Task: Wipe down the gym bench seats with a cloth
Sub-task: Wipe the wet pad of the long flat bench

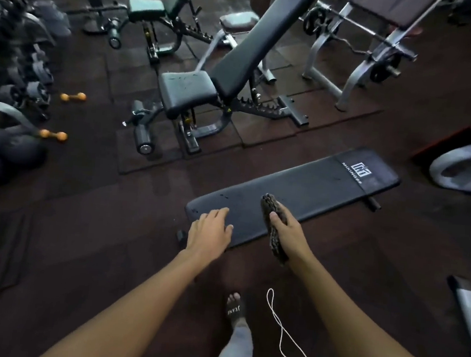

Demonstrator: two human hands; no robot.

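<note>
The right hand (286,230) at 5 o'clock has its fingers curled round the dark cloth (271,214), which lies against the black padded desk (323,184). At 6 o'clock the left hand (210,232) rests with straight fingers on the desk's near end.

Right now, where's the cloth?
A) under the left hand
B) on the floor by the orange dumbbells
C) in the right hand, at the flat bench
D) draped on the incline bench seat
C: the right hand grips the cloth at the flat bench, while the left hand rests on the pad's near end with straight fingers, holding nothing.
</note>
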